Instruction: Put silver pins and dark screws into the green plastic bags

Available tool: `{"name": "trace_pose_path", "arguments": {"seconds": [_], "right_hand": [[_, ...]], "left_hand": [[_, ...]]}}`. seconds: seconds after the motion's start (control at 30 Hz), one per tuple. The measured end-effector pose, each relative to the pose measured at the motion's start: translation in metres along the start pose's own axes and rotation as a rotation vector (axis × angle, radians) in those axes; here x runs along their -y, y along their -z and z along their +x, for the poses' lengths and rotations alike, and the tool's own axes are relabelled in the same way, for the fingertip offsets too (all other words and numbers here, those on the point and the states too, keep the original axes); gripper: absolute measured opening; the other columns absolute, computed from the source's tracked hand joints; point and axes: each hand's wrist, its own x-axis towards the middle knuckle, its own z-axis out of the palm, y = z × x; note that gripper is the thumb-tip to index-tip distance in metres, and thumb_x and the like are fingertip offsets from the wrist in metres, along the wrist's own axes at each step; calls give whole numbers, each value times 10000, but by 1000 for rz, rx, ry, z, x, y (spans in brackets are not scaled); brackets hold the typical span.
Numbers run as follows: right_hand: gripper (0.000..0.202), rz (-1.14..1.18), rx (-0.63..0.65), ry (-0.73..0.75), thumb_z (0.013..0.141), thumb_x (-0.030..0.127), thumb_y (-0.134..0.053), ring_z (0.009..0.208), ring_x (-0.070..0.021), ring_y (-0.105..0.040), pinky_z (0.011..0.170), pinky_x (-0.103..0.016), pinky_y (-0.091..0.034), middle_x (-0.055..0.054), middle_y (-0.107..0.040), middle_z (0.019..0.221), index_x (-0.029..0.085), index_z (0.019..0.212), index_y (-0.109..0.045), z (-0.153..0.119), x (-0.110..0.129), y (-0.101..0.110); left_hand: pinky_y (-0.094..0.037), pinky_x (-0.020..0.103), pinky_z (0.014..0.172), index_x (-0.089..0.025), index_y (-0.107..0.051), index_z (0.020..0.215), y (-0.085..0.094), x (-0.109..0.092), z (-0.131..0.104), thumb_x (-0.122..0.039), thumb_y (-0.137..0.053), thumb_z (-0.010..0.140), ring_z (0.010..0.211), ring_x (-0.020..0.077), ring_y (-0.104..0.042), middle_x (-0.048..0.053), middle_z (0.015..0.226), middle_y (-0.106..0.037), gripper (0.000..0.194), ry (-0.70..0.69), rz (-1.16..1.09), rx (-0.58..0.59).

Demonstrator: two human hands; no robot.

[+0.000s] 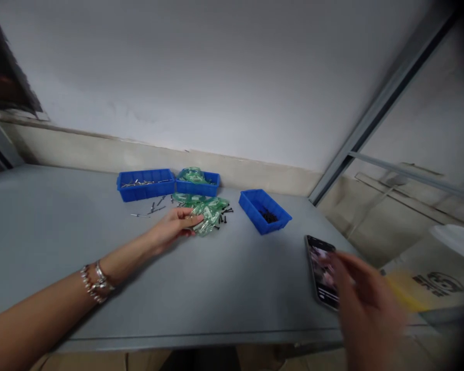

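Bracelets circle the wrist of my left hand (176, 224), whose thumb and fingers pinch the near-left edge of a crumpled green plastic bag (208, 216) on the table. Loose black screws (221, 219) lie just right of this bag. My right hand (365, 299) is smeared by motion, its fingertips over or touching the lit screen of a phone (320, 268). Because of the blur I cannot tell how its fingers are set. The phone lies face up near the table's right side.
On the grey table (216, 288), a blue bin (145, 193) holds silvery rivet-like pieces, with several loose pieces (154, 207) before it. Beside it, another blue bin (199, 188) contains green plastic. A third blue bin (261, 221) holds dark screws. A metal post (334, 172) rises at right.
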Motion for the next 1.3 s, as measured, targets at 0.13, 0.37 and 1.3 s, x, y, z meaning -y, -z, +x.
{"name": "trace_pose_path", "arguments": {"seconds": [0.13,0.37,1.3], "right_hand": [[294,-28,-196,-208,755,459,-656,784,-228,-601,910,-443,-433,-69,-645,854,208,908,-645,-26,-36,55],[366,-45,-128,-205,751,520,-635,695,-240,-629,837,-439,-462,-68,-665,778,191,911,-636,-38,-55,58],[515,-261,133,-235,850,571,-437,1174,-334,-517,1033,-516,-344,-119,-626,1165,170,1138,-585,-16,-77,65]], "left_hand": [[-383,225,601,-135,-678,739,-3,-1,0,-333,-782,667,649,108,-509,26,724,-618,235,-30,19,-53],[-359,224,591,-134,-669,733,-2,0,1,-359,-783,652,639,107,-490,19,708,-606,265,-51,74,-88],[-364,211,549,-153,-600,715,2,2,4,-320,-752,613,650,116,-469,-1,707,-521,248,-138,5,-193]]}}
